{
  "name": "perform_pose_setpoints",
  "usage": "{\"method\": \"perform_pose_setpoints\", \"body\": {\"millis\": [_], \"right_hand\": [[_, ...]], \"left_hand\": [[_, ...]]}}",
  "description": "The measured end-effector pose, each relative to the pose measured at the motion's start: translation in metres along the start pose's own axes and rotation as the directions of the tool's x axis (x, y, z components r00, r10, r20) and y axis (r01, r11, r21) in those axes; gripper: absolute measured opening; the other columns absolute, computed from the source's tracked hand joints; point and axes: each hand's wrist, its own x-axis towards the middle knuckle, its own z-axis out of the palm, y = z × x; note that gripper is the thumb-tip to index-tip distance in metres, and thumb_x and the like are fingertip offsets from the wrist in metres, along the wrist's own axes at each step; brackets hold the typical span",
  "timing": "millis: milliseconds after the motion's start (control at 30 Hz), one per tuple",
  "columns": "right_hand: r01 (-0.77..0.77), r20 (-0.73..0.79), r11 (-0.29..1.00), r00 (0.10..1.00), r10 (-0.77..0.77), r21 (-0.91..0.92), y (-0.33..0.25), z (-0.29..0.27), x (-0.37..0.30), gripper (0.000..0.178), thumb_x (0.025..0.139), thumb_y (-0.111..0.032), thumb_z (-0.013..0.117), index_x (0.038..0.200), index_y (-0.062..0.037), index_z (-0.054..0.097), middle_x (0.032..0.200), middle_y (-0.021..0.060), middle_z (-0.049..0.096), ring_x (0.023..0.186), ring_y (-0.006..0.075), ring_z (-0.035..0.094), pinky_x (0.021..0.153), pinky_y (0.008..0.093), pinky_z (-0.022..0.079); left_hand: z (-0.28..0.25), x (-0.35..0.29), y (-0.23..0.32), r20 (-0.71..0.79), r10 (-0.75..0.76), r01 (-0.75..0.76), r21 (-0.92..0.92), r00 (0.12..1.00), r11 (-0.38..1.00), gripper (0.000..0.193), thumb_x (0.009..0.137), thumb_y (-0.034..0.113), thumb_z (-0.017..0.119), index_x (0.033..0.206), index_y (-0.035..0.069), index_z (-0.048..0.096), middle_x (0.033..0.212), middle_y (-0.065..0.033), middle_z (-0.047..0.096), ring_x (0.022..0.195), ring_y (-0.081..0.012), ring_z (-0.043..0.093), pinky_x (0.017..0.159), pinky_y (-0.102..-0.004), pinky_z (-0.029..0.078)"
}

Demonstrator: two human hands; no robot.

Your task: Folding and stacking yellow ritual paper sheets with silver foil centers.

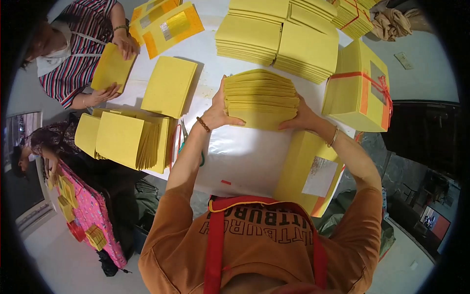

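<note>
A thick stack of folded yellow paper stands over the white-covered table in front of me, its layered edges facing me. My left hand is closed on its left side, thumb along the lower front. Against the right side presses my right hand, also closed on the stack, with its thumb near the lower corner. To the right of my right forearm lies a bigger yellow paper stack with a silver patch on one face. Scissors with teal handles lie beside my left forearm, partly hidden by it.
Large yellow stacks fill the table's far side. A bundle tied with red string stands at the right. Left are more stacks and a co-worker's hands holding yellow paper. A red scrap lies on the white table cover.
</note>
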Motion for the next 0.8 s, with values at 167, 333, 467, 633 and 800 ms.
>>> {"method": "perform_pose_setpoints", "body": {"millis": [167, 333, 467, 633, 800], "right_hand": [[0.034, -0.110, 0.978, 0.994, -0.011, 0.204, -0.014, -0.008, 0.013, 0.123, 0.051, -0.030, 0.087, 0.142, -0.0098, 0.007, 0.135, 0.0124, 0.038, 0.124, 0.0283, 0.034, 0.104, 0.0417, 0.027], [-0.021, -0.089, 0.902, 0.994, 0.066, 0.431, -0.044, -0.017, 0.017, 0.109, 0.054, -0.023, 0.087, 0.138, -0.0084, 0.021, 0.130, 0.0095, 0.041, 0.120, 0.0222, 0.039, 0.101, 0.0360, 0.033], [0.147, -0.057, 0.977, 0.989, -0.140, 0.157, -0.002, -0.014, 0.018, 0.091, 0.058, -0.017, 0.085, 0.132, -0.0064, 0.033, 0.127, 0.0095, 0.044, 0.118, 0.0210, 0.040, 0.099, 0.0343, 0.036], [-0.320, 0.136, 0.785, 0.946, 0.294, 0.531, -0.021, -0.023, 0.020, 0.063, 0.069, -0.014, 0.076, 0.124, -0.0041, 0.046, 0.121, 0.0068, 0.051, 0.112, 0.0170, 0.046, 0.097, 0.0322, 0.038], [-0.304, 0.153, 0.565, 0.942, 0.299, 0.767, -0.052, -0.025, 0.020, 0.046, 0.077, -0.008, 0.067, 0.119, -0.0040, 0.051, 0.118, 0.0052, 0.053, 0.110, 0.0150, 0.048, 0.095, 0.0302, 0.040]], "left_hand": [[-0.001, -0.003, -0.007, 0.026, 0.002, -0.006, 0.142, 1.000, 0.990, 0.129, 0.050, 0.021, 0.088, 0.140, -0.002, -0.001, 0.136, -0.0197, 0.034, 0.127, -0.0302, 0.031, 0.107, -0.0370, 0.025], [-0.006, 0.006, -0.012, -0.041, 0.098, -0.095, 0.070, 0.994, 0.993, 0.116, 0.051, 0.018, 0.087, 0.137, -0.003, 0.012, 0.130, -0.0200, 0.038, 0.124, -0.0302, 0.035, 0.103, -0.0349, 0.030], [-0.001, 0.024, -0.023, 0.057, 0.151, -0.157, 0.554, 0.987, 0.818, 0.116, 0.052, 0.024, 0.086, 0.138, -0.001, 0.012, 0.130, -0.0208, 0.038, 0.122, -0.0312, 0.036, 0.102, -0.0365, 0.030], [-0.007, 0.028, 0.026, 0.050, -0.011, 0.006, 0.113, 0.999, 0.994, 0.127, 0.050, 0.025, 0.085, 0.143, 0.011, -0.001, 0.124, -0.0169, 0.043, 0.119, -0.0310, 0.040, 0.101, -0.0417, 0.028], [-0.008, 0.011, 0.052, -0.328, 0.059, -0.274, -0.662, 0.943, 0.698, 0.122, 0.058, 0.016, 0.081, 0.144, 0.016, -0.006, 0.141, -0.0097, 0.028, 0.127, -0.0278, 0.034, 0.101, -0.0415, 0.033]]}}
